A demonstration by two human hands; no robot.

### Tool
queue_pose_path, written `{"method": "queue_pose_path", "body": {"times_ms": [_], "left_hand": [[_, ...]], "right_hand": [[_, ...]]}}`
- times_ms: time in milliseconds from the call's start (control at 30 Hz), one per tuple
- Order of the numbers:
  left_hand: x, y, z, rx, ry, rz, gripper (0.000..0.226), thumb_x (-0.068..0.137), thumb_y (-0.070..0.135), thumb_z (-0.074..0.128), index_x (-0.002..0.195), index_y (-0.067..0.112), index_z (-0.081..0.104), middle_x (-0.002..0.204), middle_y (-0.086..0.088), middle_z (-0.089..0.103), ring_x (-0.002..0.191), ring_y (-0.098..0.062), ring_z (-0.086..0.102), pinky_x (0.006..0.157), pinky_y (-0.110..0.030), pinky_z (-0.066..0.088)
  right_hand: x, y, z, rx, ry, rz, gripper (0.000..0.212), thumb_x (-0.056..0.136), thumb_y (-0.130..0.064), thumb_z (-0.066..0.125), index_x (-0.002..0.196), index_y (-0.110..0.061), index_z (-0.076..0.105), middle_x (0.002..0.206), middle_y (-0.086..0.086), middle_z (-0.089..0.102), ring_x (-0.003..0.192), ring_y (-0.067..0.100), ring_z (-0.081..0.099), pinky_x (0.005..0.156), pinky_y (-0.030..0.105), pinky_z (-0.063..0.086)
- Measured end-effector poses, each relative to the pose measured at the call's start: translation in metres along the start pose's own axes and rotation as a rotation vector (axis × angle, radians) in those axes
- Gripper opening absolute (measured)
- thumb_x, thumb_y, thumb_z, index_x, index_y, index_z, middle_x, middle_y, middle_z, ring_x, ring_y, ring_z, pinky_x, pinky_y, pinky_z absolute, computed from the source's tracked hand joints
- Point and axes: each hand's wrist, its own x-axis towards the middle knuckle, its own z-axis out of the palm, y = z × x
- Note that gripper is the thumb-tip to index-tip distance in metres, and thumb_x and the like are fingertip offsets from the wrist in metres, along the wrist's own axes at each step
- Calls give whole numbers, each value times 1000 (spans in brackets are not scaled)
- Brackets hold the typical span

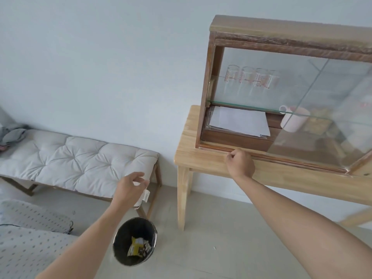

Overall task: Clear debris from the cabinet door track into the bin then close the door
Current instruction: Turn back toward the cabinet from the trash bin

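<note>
Plain white wall, even soft daylight. Pale tiled floor. Low wooden bench against wall, tufted cream cushion on top (grey cloth bunched at far left end). Light pine table just beside bench. Dotted grey fabric lower left.

Both hands out — left hand loosely open, right hand fisted.
</note>
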Motion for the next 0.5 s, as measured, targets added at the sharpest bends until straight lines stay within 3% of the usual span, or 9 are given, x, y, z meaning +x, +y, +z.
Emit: {"method": "queue_pose_path", "body": {"times_ms": [133, 167, 233, 333, 500], "left_hand": [[-9, -28, -7, -16, 4, -53, 38, 100, 31, 76, 135, 17, 72, 107, 8, 77, 91, -24, 78, 79, -36, 58], [-12, -35, -8, -12, 11, -68, 38, 100, 31, 76, 135, 16, 73, 108, 6, 77, 92, -23, 77, 79, -33, 56], [-20, -52, -11, 3, 33, -125, 37, 98, 31, 76, 133, 18, 74, 107, 5, 78, 98, -23, 74, 85, -37, 55], [-32, -79, -17, 23, 44, -217, 37, 97, 31, 73, 132, 19, 74, 109, 2, 78, 106, -25, 72, 100, -43, 57], [-59, -144, -21, 33, 91, -355, 37, 100, 32, 70, 135, 20, 74, 121, -3, 77, 108, -25, 70, 93, -37, 54]], "right_hand": [[-26, -22, 12, 112, -85, -173, 15, 98, -25, 64, 92, -16, 74, 88, -1, 76, 85, 26, 68, 71, 34, 52], [-36, -31, 17, 170, -130, -217, 13, 97, -23, 66, 91, -15, 74, 84, -3, 74, 82, 23, 67, 71, 32, 53], [-59, -47, 35, 273, -234, -281, 11, 94, -19, 68, 85, -15, 73, 75, -8, 70, 74, 15, 65, 65, 12, 46], [-92, -63, 68, 321, -381, -346, 15, 92, -20, 71, 77, -22, 70, 73, -9, 72, 70, 3, 66, 65, 6, 44], [-134, -67, 155, 229, -659, -329, 13, 89, -18, 73, 76, -18, 75, 68, 0, 77, 69, 18, 76, 70, 34, 63]]}}
